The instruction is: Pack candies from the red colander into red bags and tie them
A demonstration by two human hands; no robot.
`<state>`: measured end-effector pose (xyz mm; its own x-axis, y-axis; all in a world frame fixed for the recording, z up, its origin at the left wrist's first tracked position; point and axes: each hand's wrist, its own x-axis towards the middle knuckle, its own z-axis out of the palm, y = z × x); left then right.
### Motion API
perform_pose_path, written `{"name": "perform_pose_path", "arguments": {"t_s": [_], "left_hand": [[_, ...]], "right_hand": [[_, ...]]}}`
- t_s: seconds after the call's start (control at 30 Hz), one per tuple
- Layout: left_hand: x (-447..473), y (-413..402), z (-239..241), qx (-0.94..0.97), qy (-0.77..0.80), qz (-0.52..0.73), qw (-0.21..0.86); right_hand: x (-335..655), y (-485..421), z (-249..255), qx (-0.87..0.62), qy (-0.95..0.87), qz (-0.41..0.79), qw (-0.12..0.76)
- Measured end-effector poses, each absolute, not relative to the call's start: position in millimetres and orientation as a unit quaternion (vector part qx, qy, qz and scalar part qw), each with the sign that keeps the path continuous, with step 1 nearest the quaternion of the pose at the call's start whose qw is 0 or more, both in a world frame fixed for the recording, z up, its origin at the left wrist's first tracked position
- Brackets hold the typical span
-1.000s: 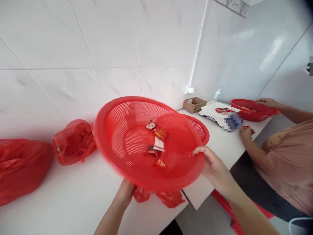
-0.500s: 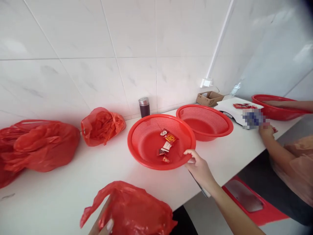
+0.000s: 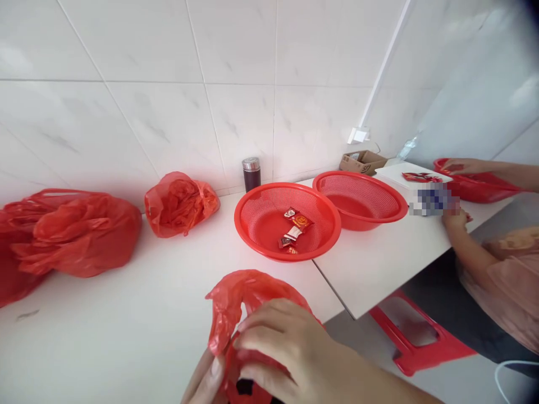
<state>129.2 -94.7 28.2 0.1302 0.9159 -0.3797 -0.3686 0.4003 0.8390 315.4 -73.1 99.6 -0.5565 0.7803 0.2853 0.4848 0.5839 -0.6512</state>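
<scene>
A thin red plastic bag (image 3: 261, 283) is at the lower middle of the view, close to my body. My left hand (image 3: 204, 379) pinches its edge, thumb pressed on the plastic. Over the bag's mouth lies my right hand (image 3: 290, 348), its fingers curled onto the gathered plastic beside the left fingertips. Beyond both hands stands a red mesh basket (image 3: 265, 230) holding several small wrapped snack packets (image 3: 301, 223). A second red basket (image 3: 357, 207) overlaps its right side from behind.
Filled red bags (image 3: 88, 235) and a smaller red bag (image 3: 181, 205) lie left. A dark tumbler (image 3: 251, 174) and a cardboard box (image 3: 360, 163) stand near the wall. At right, a co-worker's hands are by a white scale (image 3: 393, 171) and another red basket (image 3: 471, 188).
My right hand has let go of the basket's rim and come down to the red bag. The bag has risen and shifted right with my left hand. The view has tilted slightly.
</scene>
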Motion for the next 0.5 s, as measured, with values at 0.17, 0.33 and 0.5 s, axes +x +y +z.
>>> {"name": "perform_pose_path", "arguments": {"t_s": [0.17,0.33,0.5], "left_hand": [[97.6,-90.3,15.5,0.35,0.577,0.489,0.553],[52.0,-70.5,9.3,0.346,0.667,0.487,0.444],[55.1,-59.3,0.4,0.462,0.733,0.429,0.257]], "right_hand": [[326.9,-47.0,61.6,-0.374,-0.912,0.137,0.102],[363.3,-36.2,51.1,-0.358,-0.929,0.091,-0.003],[363.2,-28.3,62.8,-0.376,-0.921,0.105,0.016]]}}
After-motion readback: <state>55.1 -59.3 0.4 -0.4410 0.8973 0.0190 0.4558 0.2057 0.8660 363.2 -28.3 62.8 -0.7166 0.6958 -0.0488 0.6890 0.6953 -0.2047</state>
